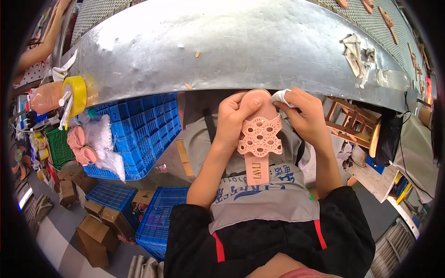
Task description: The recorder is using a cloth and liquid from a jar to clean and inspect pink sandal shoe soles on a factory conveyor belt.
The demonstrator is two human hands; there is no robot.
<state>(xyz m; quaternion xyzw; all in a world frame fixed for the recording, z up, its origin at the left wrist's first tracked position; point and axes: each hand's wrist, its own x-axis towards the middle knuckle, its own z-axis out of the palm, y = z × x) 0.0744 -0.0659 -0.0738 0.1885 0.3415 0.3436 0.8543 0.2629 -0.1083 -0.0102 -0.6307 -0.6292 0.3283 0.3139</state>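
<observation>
A pink slide sandal (254, 169) with a wide cut-out strap, dotted with small shiny studs, is held upright over my lap. My left hand (230, 119) grips its upper left edge, thumb pressed on the insole. Across from it, my right hand (303, 111) pinches a small white cloth (280, 96) at the upper right edge of the sandal. The sandal's underside and some left fingers are hidden.
A metal workbench (232, 46) runs ahead, with a crumpled rag (353, 55) at right and yellow tape (76, 96) at left. Blue crates (148, 134), a pair of pink sandals (79, 146) and cardboard boxes (96, 238) stand left; a wooden stool (354, 123) right. Another person's arm (39, 53) shows far left.
</observation>
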